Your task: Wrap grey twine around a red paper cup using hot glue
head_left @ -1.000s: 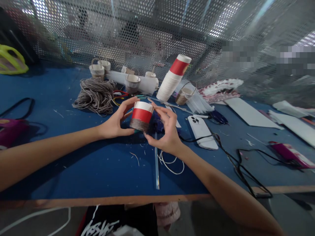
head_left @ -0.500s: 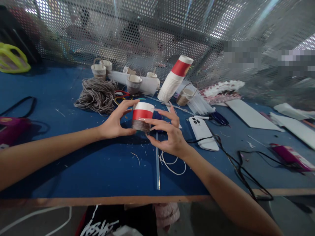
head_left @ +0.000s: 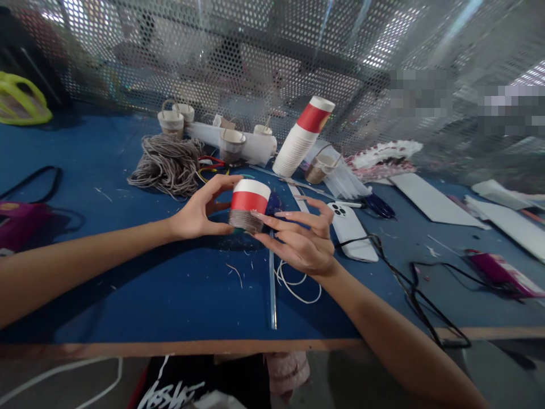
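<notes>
A red and white paper cup [head_left: 250, 200] is held above the table, with grey cord [head_left: 244, 220] wound in rows round its lower part. My left hand [head_left: 202, 210] grips the cup from the left, thumb low and fingers near the top. On the other side, my right hand [head_left: 304, 236] touches the wound cord with its thumb and index finger, while its other fingers are spread out. Below the cup lies a clear glue stick [head_left: 273, 295] beside a loop of thin white cord [head_left: 300, 289].
Behind my hands are a heap of grey cord [head_left: 166, 165], a leaning stack of paper cups [head_left: 300, 139] and several small cord-handled cups [head_left: 232, 145]. A white phone [head_left: 352, 233] and black cable [head_left: 395, 272] lie right. A perforated metal screen [head_left: 238, 62] borders the back.
The cup has tilted and shifted slightly to the right. My right hand's upper fingers have moved off the cup's side, to the right, leaving the thumb and index finger at the cord.
</notes>
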`<move>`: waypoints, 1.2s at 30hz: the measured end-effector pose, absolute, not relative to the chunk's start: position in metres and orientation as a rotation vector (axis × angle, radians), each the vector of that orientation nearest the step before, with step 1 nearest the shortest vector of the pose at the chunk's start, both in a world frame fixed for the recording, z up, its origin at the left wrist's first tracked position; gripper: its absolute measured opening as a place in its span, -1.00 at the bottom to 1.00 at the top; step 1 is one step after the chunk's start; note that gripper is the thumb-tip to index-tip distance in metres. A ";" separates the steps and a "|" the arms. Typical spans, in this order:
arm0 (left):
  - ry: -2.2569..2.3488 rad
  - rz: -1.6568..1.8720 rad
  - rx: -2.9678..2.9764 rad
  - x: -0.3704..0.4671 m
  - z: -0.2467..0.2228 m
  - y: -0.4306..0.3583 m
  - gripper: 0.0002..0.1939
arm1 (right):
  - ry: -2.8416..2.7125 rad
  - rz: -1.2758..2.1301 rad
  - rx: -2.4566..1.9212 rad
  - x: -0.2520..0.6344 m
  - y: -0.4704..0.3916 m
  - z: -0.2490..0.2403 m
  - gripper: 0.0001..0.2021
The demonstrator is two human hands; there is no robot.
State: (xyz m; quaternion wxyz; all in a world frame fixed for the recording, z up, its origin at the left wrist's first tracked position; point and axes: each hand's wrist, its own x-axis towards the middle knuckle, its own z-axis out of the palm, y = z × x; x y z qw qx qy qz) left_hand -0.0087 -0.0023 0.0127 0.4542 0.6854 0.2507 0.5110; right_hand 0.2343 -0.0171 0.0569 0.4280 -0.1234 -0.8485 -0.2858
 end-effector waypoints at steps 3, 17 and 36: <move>0.603 1.266 1.699 -0.009 0.012 -0.001 -0.15 | -2.097 -0.726 -0.304 0.237 -0.017 0.056 -0.70; 0.599 1.246 1.740 -0.010 0.013 -0.001 -0.15 | -2.194 -0.488 -0.352 0.232 -0.012 0.049 -0.70; 0.590 1.258 1.763 -0.009 0.012 -0.001 -0.16 | -2.122 -0.345 -0.393 0.231 -0.015 0.044 -0.64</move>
